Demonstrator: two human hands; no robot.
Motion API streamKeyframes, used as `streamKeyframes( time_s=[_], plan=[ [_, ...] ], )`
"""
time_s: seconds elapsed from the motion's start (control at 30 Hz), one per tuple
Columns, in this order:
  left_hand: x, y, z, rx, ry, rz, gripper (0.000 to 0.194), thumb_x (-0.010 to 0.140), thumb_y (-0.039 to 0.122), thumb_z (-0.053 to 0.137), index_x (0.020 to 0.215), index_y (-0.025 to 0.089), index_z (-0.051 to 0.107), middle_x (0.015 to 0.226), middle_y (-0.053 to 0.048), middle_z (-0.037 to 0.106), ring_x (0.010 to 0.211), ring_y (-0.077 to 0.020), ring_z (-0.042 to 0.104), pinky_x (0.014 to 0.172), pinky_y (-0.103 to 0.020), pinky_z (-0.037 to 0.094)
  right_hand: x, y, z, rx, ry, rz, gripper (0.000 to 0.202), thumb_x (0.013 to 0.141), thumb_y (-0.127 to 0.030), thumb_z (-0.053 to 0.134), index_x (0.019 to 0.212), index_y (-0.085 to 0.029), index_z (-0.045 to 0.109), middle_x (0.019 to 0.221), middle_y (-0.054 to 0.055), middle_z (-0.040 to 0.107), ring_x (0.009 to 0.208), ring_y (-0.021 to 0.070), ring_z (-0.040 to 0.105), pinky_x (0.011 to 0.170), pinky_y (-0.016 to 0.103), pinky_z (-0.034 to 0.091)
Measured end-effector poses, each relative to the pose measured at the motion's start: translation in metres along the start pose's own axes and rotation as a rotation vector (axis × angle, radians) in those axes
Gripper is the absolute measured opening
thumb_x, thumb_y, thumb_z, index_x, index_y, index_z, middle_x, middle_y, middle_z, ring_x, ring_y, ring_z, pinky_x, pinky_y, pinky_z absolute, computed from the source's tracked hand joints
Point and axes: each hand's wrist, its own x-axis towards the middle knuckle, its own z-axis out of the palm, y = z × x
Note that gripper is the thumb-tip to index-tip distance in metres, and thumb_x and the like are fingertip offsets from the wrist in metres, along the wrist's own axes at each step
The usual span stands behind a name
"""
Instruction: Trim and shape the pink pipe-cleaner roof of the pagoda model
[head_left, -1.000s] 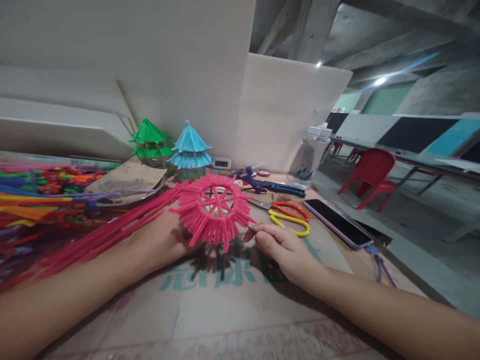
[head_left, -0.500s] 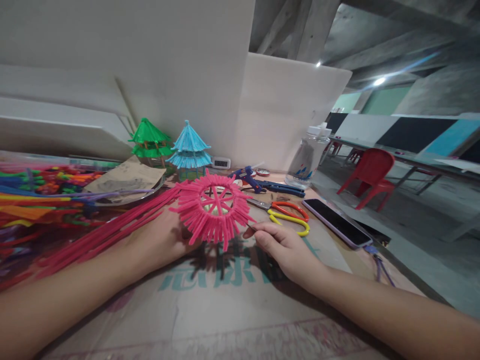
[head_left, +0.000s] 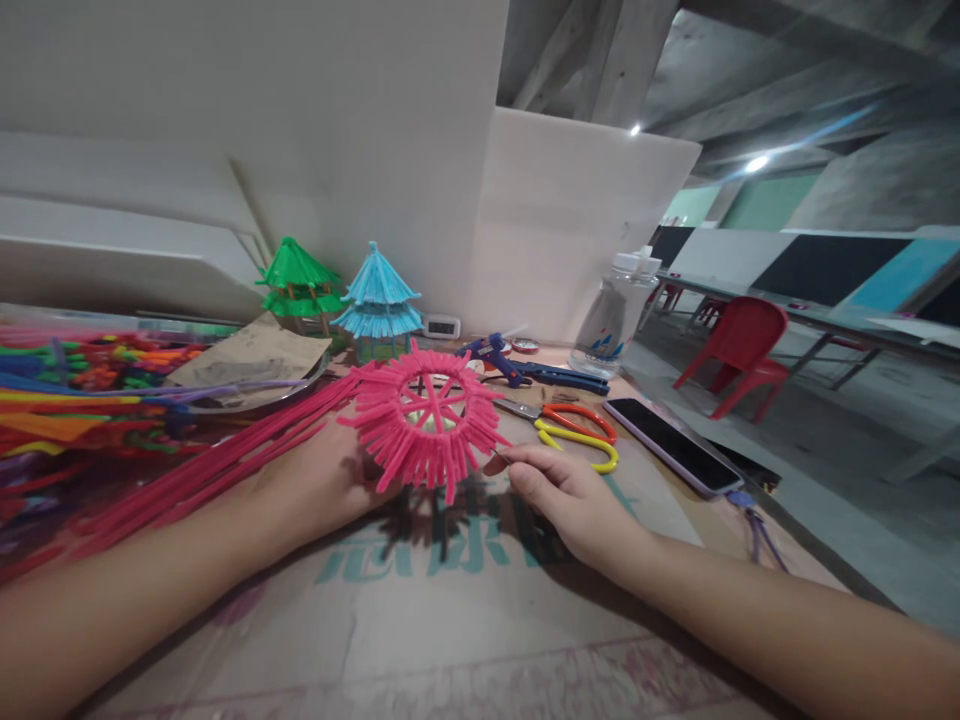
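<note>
Left hand (head_left: 341, 470) sits partly behind a pink fringed ring (head_left: 420, 452) — its fingers hidden, so whether it grips cannot be told — while the right hand (head_left: 562, 490) pinches, between thumb and forefinger, what looks like a thin dark strip (head_left: 502, 457) at the ring's edge. Spoked across its centre, the ring is raised between the two hands, above a printed cardboard sheet (head_left: 450, 640).

Long pink strands (head_left: 240, 452) lie beside the left hand and its forearm, with multicoloured stems (head_left: 82, 405) heaped farther out to the left. Just beyond the right hand rest orange-and-yellow-handled scissors (head_left: 549, 413); a phone (head_left: 671, 445) lies to that hand's right. Farther ahead of the hands — past the ring — stand a light-blue tiered model (head_left: 379, 288) and a green tiered model (head_left: 296, 272), a small digital clock (head_left: 442, 326), a blue glue gun (head_left: 495, 352) and a clear bottle (head_left: 611, 318).
</note>
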Motion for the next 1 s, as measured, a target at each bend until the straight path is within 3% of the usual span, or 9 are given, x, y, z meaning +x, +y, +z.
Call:
streamKeyframes(
  time_s=[0.43, 0.67, 0.87, 1.0],
  plan=[
    [-0.0005, -0.0035, 0.0022, 0.015, 0.002, 0.015, 0.012, 0.094, 0.032, 0.062, 0.102, 0.025, 0.069, 0.112, -0.008, 0.079, 0.113, -0.0326, 0.073, 0.099, -0.046, 0.057, 0.0009, -0.0048, -0.0001, 0.013, -0.026, -0.009, 0.031, 0.097, -0.041, 0.06, 0.104, -0.018, 0.079, 0.103, 0.009, 0.08, 0.099, 0.0265, 0.073, 0.092, 0.038, 0.058],
    [-0.0023, -0.0069, 0.0039, 0.044, -0.003, 0.049, 0.012, 0.094, 0.031, 0.064, 0.086, 0.024, 0.069, 0.091, -0.005, 0.078, 0.096, -0.0279, 0.075, 0.098, -0.042, 0.057, -0.0002, -0.0023, 0.0003, 0.015, 0.016, 0.008, 0.03, 0.096, -0.04, 0.062, 0.105, -0.018, 0.081, 0.099, 0.008, 0.08, 0.094, 0.0253, 0.074, 0.089, 0.038, 0.059],
    [-0.0051, -0.0105, 0.0047, 0.023, 0.011, 0.073, 0.011, 0.094, 0.033, 0.064, 0.089, 0.025, 0.068, 0.096, -0.007, 0.078, 0.105, -0.0292, 0.074, 0.097, -0.039, 0.057, 0.001, 0.0037, 0.0035, 0.052, 0.038, -0.048, 0.025, 0.094, -0.038, 0.064, 0.1, -0.021, 0.082, 0.1, 0.007, 0.083, 0.096, 0.0266, 0.077, 0.088, 0.038, 0.061],
    [-0.0058, -0.009, 0.0038, 0.054, 0.003, 0.056, 0.016, 0.094, 0.034, 0.064, 0.082, 0.025, 0.066, 0.085, -0.004, 0.077, 0.09, -0.0272, 0.075, 0.098, -0.041, 0.057, -0.0001, 0.0039, 0.0023, 0.037, 0.02, -0.036, 0.027, 0.095, -0.04, 0.064, 0.103, -0.021, 0.082, 0.103, 0.008, 0.083, 0.098, 0.0265, 0.077, 0.09, 0.039, 0.062]
  ],
)
